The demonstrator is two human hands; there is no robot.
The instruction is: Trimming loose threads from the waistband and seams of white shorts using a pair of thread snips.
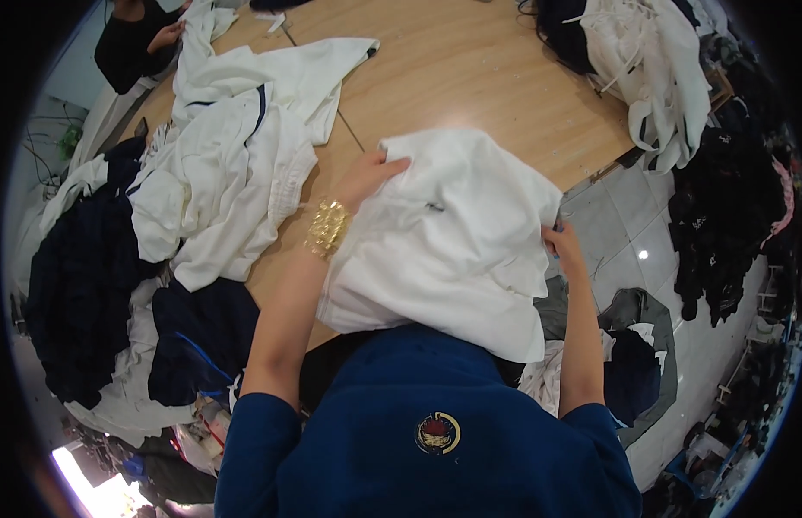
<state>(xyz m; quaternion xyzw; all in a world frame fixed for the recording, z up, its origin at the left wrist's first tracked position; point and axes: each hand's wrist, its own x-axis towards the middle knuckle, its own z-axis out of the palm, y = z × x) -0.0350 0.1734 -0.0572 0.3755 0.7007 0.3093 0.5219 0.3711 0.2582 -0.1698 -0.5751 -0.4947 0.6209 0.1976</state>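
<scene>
A white garment (453, 233) with a small dark mark in its middle spreads in front of me, partly over the table edge and against my blue shirt. My left hand (377, 177), with a wide gold bracelet at the wrist, is closed on its upper left edge. At the right edge, my right hand (563, 246) pinches the cloth, its thumb and fingers closed together. Whether the garment is a top or trousers cannot be made out. Left of it on the table lies a heap of white garments (237, 164) with dark blue trim.
The light wooden table (453, 60) reaches away from me. Dark navy clothes (81, 276) pile at the left, and white garments (651, 69) hang over the far right corner. Black clothes (720, 216) lie beyond the tiled floor (630, 233). Another person (133, 43) handles white cloth at the far left.
</scene>
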